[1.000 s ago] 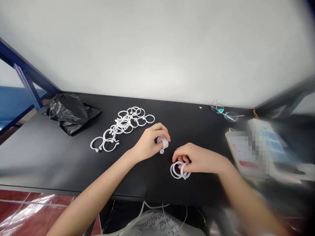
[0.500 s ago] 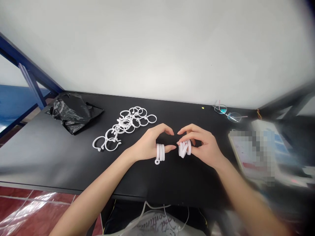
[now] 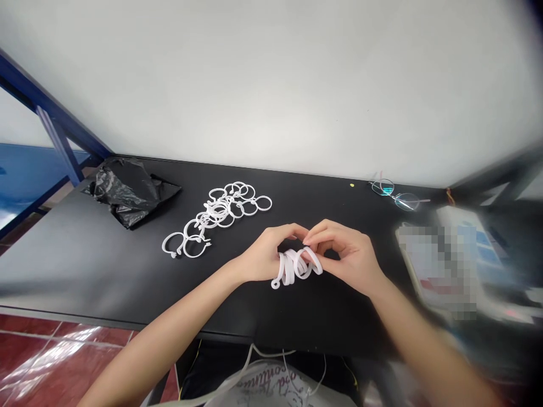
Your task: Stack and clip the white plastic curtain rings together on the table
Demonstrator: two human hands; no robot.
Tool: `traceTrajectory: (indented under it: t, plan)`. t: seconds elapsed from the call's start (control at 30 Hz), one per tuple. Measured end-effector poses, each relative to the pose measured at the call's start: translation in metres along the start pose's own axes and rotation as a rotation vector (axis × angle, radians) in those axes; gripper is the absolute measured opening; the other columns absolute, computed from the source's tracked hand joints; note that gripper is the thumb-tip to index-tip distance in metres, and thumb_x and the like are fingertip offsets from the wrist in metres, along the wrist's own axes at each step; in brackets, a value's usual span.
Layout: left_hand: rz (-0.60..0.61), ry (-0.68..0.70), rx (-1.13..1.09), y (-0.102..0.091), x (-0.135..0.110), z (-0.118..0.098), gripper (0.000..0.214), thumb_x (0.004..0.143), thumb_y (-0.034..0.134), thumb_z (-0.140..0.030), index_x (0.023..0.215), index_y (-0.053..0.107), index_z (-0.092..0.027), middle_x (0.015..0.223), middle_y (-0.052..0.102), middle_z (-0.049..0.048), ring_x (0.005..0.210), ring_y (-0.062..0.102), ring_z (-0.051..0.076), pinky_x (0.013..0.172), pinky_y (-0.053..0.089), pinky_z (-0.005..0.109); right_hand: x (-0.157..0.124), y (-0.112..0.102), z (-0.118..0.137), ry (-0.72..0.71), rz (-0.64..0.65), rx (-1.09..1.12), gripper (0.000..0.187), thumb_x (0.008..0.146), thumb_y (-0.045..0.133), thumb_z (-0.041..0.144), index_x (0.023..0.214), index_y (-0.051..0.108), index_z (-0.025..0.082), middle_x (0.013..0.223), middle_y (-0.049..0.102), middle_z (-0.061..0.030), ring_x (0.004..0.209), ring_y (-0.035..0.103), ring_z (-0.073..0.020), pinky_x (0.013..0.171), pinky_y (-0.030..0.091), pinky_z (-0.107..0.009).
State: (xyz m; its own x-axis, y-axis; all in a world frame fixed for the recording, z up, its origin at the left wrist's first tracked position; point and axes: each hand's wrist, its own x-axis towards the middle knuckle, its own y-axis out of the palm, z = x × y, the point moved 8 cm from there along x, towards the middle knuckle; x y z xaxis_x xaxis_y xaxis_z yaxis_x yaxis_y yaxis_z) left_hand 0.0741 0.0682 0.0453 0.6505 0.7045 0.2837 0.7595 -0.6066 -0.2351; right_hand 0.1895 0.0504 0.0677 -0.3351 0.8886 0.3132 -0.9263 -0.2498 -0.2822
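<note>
My left hand (image 3: 265, 257) and my right hand (image 3: 348, 254) meet over the middle of the black table (image 3: 85, 265). Between them is a bunch of white plastic rings (image 3: 297, 265). Some of these rings sit on a finger of my left hand. My right hand's fingertips pinch the rings at the bunch's right side. A loose pile of the same white rings (image 3: 218, 217) lies on the table beyond and to the left of my left hand.
A crumpled black plastic bag (image 3: 125, 189) lies at the table's back left. Eyeglasses (image 3: 396, 195) rest at the back right by the white wall. A blurred flat device (image 3: 439, 265) lies to the right. Blue metal bars (image 3: 55, 133) stand at the left.
My right hand lifted a few rings off the table and carried them up to my left hand. The two hands, apart half a second ago, are together now with the rings bunched between them.
</note>
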Motion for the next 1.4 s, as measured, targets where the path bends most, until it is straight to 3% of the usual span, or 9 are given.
traceTrajectory:
  t: [0.17,0.23,0.33,0.47,0.77,0.97,1.1,1.3,1.4]
  plan:
    - [-0.053,-0.009,-0.014,-0.008,-0.001,0.001,0.024,0.081,0.070,-0.019,0.104,0.064,-0.015,0.099,0.070,0.0060,0.089,0.066,0.018,0.081,0.053,0.030,0.000,-0.004,0.004,-0.059,-0.016,-0.033,0.009,0.085,0.068,0.015,0.086,0.072,0.022,0.090,0.069,-0.0055,0.079,0.067,-0.0178,0.065,0.058,-0.032]
    - [-0.075,-0.010,-0.017,-0.011,-0.001,0.001,0.026,0.079,0.071,-0.018,0.104,0.064,-0.015,0.099,0.070,0.0062,0.089,0.067,0.018,0.081,0.053,0.030,0.000,-0.004,0.006,-0.089,-0.056,-0.084,0.007,0.082,0.072,0.018,0.086,0.070,0.023,0.087,0.068,-0.0044,0.076,0.065,-0.0174,0.065,0.057,-0.033]
    - [-0.110,-0.012,0.016,-0.015,-0.001,0.001,0.024,0.076,0.072,-0.017,0.099,0.065,-0.014,0.096,0.070,0.0060,0.087,0.066,0.019,0.078,0.053,0.030,-0.002,0.004,0.008,-0.110,-0.057,-0.199,0.020,0.072,0.082,0.025,0.087,0.068,0.023,0.080,0.065,-0.0022,0.069,0.061,-0.0165,0.062,0.055,-0.033]
    - [-0.125,0.005,0.043,-0.018,-0.001,0.000,0.021,0.077,0.071,-0.018,0.096,0.065,-0.015,0.091,0.069,0.0052,0.081,0.065,0.017,0.072,0.051,0.028,-0.004,0.009,0.006,-0.100,-0.078,-0.280,0.014,0.079,0.075,0.020,0.089,0.067,0.023,0.080,0.066,-0.0020,0.067,0.060,-0.0151,0.061,0.054,-0.031]
    - [-0.127,0.015,0.107,-0.019,-0.003,-0.001,0.014,0.082,0.065,-0.013,0.095,0.066,-0.015,0.091,0.068,0.0041,0.081,0.063,0.016,0.074,0.050,0.027,-0.007,-0.004,-0.016,0.076,-0.199,-0.030,0.001,0.084,0.070,0.022,0.084,0.069,0.022,0.082,0.067,-0.0029,0.066,0.064,-0.0147,0.052,0.055,-0.027]
    - [-0.144,0.043,0.131,-0.021,-0.003,-0.003,0.010,0.083,0.063,-0.011,0.091,0.065,-0.016,0.091,0.068,0.0048,0.082,0.064,0.016,0.075,0.051,0.028,-0.006,-0.009,-0.026,0.168,-0.189,0.009,0.011,0.084,0.071,0.031,0.082,0.069,0.021,0.075,0.065,-0.0021,0.062,0.062,-0.0146,0.050,0.054,-0.027]
    - [-0.206,0.138,0.080,-0.025,-0.004,-0.008,0.008,0.083,0.064,-0.009,0.086,0.061,-0.016,0.092,0.067,0.0052,0.085,0.066,0.016,0.076,0.052,0.028,-0.004,-0.014,-0.044,0.264,-0.197,-0.240,0.019,0.085,0.069,0.039,0.086,0.067,0.020,0.080,0.065,-0.0040,0.065,0.061,-0.0157,0.052,0.051,-0.027]
    - [-0.287,0.205,0.035,-0.027,-0.008,-0.012,0.019,0.085,0.069,-0.014,0.075,0.053,-0.017,0.086,0.065,0.0031,0.075,0.065,0.012,0.067,0.054,0.023,0.001,0.011,-0.061,0.350,0.066,-0.812,0.019,0.091,0.056,0.037,0.083,0.061,0.021,0.086,0.062,-0.0030,0.062,0.055,-0.0145,0.053,0.038,-0.027]
    - [-0.318,0.238,0.133,-0.029,-0.008,-0.018,0.023,0.084,0.071,-0.015,0.073,0.050,-0.017,0.087,0.066,0.0035,0.077,0.065,0.013,0.069,0.053,0.025,0.000,0.004,-0.064,0.396,0.063,-0.779,0.020,0.093,0.053,0.034,0.080,0.059,0.021,0.082,0.064,-0.0029,0.062,0.057,-0.0154,0.054,0.038,-0.028]
